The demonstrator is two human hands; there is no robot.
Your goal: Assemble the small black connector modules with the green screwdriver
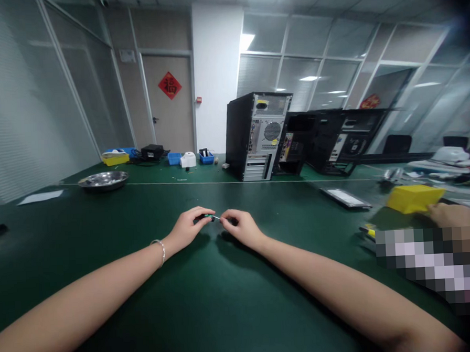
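Both my arms reach out over the green table [210,303]. My left hand [190,225], with a thin bracelet on its wrist, is closed around the dark handle of a small screwdriver [210,217]. The thin metal shaft points right. My right hand [239,225] is pinched at the shaft's tip, its fingers closed on something too small to make out. The two hands almost touch above the table top.
An upright computer tower [256,135] and more open cases [335,139] stand behind. A metal bowl [103,180] sits at the far left, small blue bins [206,157] beyond it. At right lie a yellow box [413,198], a flat metal plate [346,197] and another person's hand [453,214].
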